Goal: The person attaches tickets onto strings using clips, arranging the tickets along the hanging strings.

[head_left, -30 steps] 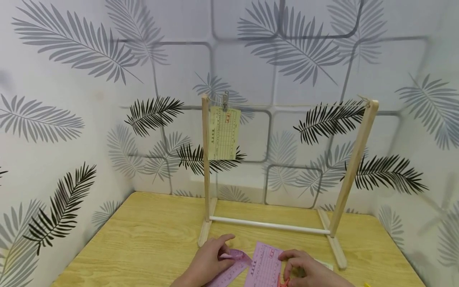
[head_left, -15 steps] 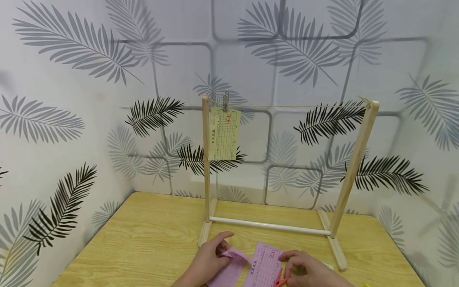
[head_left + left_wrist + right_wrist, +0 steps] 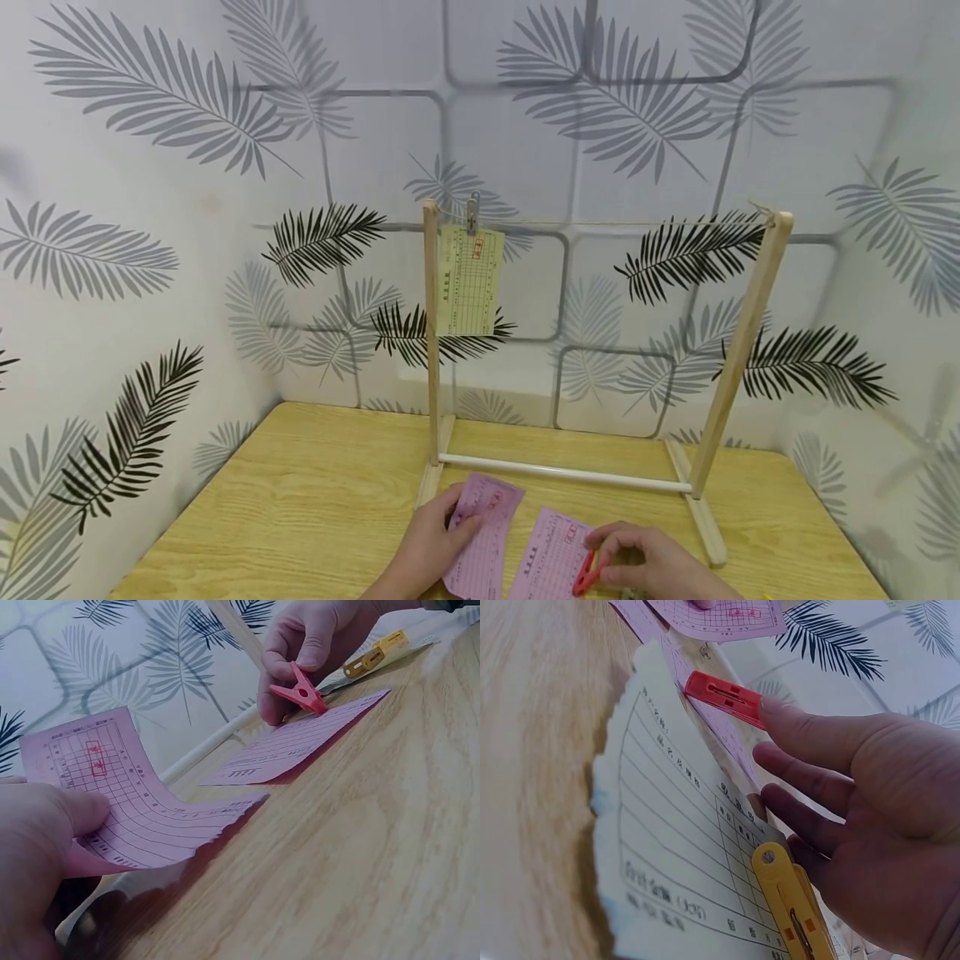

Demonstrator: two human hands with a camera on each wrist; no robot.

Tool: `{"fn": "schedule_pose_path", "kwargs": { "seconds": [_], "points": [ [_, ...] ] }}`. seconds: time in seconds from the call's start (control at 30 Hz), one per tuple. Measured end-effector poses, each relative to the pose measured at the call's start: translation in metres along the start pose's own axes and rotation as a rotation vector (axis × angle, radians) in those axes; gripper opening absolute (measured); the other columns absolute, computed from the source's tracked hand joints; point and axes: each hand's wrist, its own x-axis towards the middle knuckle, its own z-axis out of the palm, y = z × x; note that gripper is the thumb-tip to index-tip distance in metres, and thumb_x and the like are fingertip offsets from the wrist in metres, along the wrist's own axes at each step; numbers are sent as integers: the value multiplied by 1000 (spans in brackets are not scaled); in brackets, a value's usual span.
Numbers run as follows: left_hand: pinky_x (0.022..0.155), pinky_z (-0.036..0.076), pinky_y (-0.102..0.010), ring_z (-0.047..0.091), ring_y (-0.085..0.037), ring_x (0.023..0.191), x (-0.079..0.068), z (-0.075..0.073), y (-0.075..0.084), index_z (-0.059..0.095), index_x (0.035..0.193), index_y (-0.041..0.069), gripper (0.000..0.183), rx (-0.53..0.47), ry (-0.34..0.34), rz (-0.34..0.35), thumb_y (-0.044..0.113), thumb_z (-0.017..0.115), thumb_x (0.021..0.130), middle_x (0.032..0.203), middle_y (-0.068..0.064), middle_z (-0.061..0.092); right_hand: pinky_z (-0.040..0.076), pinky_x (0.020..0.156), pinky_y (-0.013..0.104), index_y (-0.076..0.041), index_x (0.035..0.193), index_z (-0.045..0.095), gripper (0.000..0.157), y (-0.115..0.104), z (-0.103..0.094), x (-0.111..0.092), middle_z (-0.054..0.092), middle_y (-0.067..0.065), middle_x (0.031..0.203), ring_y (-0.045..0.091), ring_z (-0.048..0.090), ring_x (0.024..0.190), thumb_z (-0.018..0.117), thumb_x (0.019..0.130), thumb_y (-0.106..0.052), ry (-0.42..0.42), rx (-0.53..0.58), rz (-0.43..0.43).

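Note:
My left hand (image 3: 437, 533) holds a pink printed receipt slip (image 3: 485, 533), its thumb across the front; in the left wrist view that slip bends down toward the table. A second pink slip (image 3: 551, 554) lies just to its right. At its right edge is a red plastic clothespin (image 3: 587, 573), pinched at the handle end by my right hand (image 3: 641, 560). Seen from the left wrist, the clothespin (image 3: 302, 694) has its nose down on the second slip's edge; whether it bites the paper I cannot tell. A pale slip (image 3: 682, 847) lies beside the right hand, with a yellow clothespin (image 3: 795, 907) on it.
A wooden frame (image 3: 738, 358) with a string (image 3: 600, 222) across its top stands behind the hands. From the string a metal clip (image 3: 472, 212) hangs a yellow-green slip (image 3: 470, 283). A white bar (image 3: 562, 472) joins the frame's feet on the wooden table (image 3: 300, 500).
My left hand has raised its pink slip from folded over to upright, printed face showing. The red clothespin has shifted slightly up along the second slip's edge with the right hand.

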Motion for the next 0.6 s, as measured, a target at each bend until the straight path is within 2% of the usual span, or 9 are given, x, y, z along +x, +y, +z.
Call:
{"fn": "schedule_pose_path", "kwargs": {
  "seconds": [0.1, 0.17, 0.37, 0.6],
  "points": [
    [67, 62, -32, 74, -16, 77, 0, 0, 0, 56, 157, 15, 56, -37, 8, -7, 9, 75, 105, 109, -7, 79, 44, 100, 17, -5, 103, 75, 16, -1, 0, 0, 67, 16, 144, 49, 55, 138, 79, 104, -20, 13, 4, 13],
    [65, 62, -33, 74, -17, 77, 1, 0, 0, 52, 160, 18, 58, -50, 14, -14, 9, 73, 106, 108, -6, 80, 46, 99, 18, -7, 103, 76, 14, -3, 1, -1, 68, 16, 143, 47, 56, 136, 78, 105, -21, 24, 2, 30],
    [65, 58, -29, 71, -13, 77, 3, -1, -1, 48, 164, 17, 56, -8, 44, -13, 12, 68, 111, 102, 0, 79, 52, 95, 21, -6, 106, 75, 12, -4, -1, 0, 69, 20, 141, 43, 61, 132, 73, 108, -17, 68, 12, 34],
    [63, 57, -30, 70, -15, 77, 3, -2, -1, 40, 168, 23, 65, -16, 51, -40, 12, 69, 111, 102, 1, 79, 55, 92, 23, -4, 106, 75, 11, -7, -2, 2, 74, 15, 133, 33, 66, 124, 74, 108, -15, 143, 23, 55]
  ]
}}
